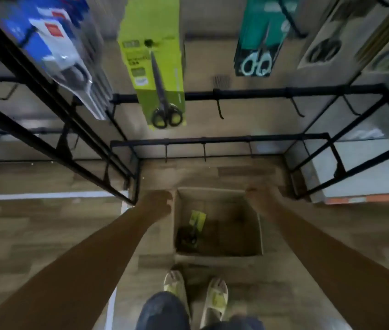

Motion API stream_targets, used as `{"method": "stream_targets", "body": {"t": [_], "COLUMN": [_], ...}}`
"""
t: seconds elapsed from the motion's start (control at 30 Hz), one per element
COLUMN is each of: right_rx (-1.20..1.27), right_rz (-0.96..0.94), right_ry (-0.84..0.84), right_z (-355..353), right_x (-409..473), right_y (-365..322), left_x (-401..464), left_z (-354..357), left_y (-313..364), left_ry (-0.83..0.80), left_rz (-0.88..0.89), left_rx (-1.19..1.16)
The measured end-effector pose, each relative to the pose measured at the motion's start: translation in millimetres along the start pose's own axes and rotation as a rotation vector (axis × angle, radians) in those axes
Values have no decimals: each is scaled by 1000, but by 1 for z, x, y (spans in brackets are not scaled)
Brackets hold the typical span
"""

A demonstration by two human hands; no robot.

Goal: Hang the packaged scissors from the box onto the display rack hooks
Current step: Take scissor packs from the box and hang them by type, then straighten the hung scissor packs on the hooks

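Here, in the head view, the left hand [159,202] reaches down at the left wall of the cardboard box [255,236] and the right hand [259,195] at its far right corner; blur hides whether either grips the rim. Between the hands and lower, one green packaged scissors [194,226] lies inside the box. Well above them, a green scissors pack [157,65] hangs on the black display rack [260,94], a teal pack [260,39] beside it

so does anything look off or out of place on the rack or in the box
Nothing stands out. The green scissors pack and teal pack hang straight on the rack's hooks. One green pack lies in the cardboard box, waiting to be hung. The frame is blurry, so small damage could go unseen.
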State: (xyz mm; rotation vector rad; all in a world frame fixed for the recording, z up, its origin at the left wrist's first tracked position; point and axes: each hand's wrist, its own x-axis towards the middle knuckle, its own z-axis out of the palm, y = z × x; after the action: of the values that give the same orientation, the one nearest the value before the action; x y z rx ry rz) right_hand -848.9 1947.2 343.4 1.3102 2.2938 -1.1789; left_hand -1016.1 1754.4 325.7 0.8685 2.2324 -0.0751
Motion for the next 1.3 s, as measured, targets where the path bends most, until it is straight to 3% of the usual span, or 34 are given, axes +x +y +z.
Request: {"method": "stream_targets", "body": {"t": [0.17,0.47,0.6,0.7,0.8,1.0,1.3], "right_rx": [41,-40,-255,-381,-447,-485,-524], "right_rz": [214,356,290,246,237,230,225], "right_ry": [-78,-209,-254,-193,-159,-165,-147], "right_z": [89,344,410,434,443,417,231], "right_x": [71,251,329,379,405,375,223], "right_y": [106,278,307,322,325,310,193], "left_x": [87,295,384,426,444,431,252], "left_z": [119,418,473,502,514,470,304], "left_y": [-16,-48,-62,-59,-60,-69,-16], "left_ry": [-187,-137,-83,-9,65,72,126], "left_rz": [-132,-400,-482,-443,-451,-490,-344], "left_rx": [-103,-623,-603,-339,-247,-537,-794]}}
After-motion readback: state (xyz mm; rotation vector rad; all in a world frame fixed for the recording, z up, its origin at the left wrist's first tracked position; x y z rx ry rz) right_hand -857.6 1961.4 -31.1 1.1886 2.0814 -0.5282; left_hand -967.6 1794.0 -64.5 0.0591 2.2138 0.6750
